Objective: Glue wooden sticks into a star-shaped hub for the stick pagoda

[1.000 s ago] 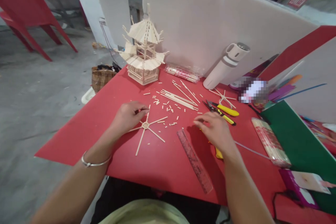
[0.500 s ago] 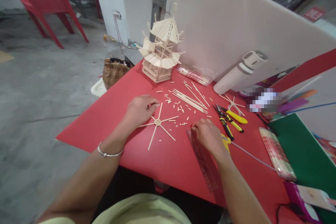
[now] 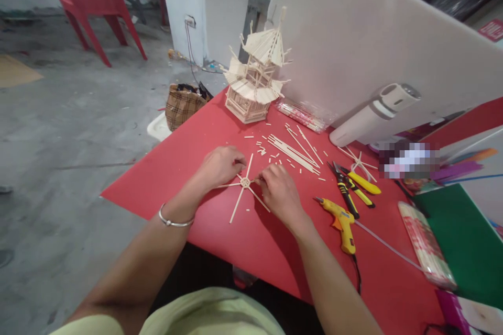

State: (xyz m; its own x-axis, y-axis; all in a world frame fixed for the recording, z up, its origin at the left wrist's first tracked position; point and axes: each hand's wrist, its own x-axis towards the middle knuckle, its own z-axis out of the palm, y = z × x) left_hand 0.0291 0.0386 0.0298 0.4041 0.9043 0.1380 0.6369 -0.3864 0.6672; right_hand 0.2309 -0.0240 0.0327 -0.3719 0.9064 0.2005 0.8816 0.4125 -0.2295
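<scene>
A star-shaped frame of thin wooden sticks (image 3: 244,183) lies flat on the red tabletop (image 3: 165,183), its spokes running out from a small round hub. On its upper left side is my left hand (image 3: 222,167), fingers curled together beside a spoke; what they hold, if anything, is hidden. My right hand (image 3: 281,193) is closed in a pinch at the right-hand spokes, close to the hub, covering part of them. Several short cut stick pieces (image 3: 261,151) lie scattered beyond both hands, near a bundle of long sticks (image 3: 294,154).
A stick-built pagoda model (image 3: 255,78) stands at the back corner. To the right are a yellow glue gun (image 3: 340,222), cutting pliers (image 3: 346,191), a second stick star (image 3: 358,161), a white bottle (image 3: 373,115) and a pack of sticks (image 3: 426,243). A pale partition (image 3: 334,36) borders the table.
My right hand has left the clear ruler and moved left to the star frame; the ruler is out of sight now. The glue gun has come into full view. My left hand stays beside the frame.
</scene>
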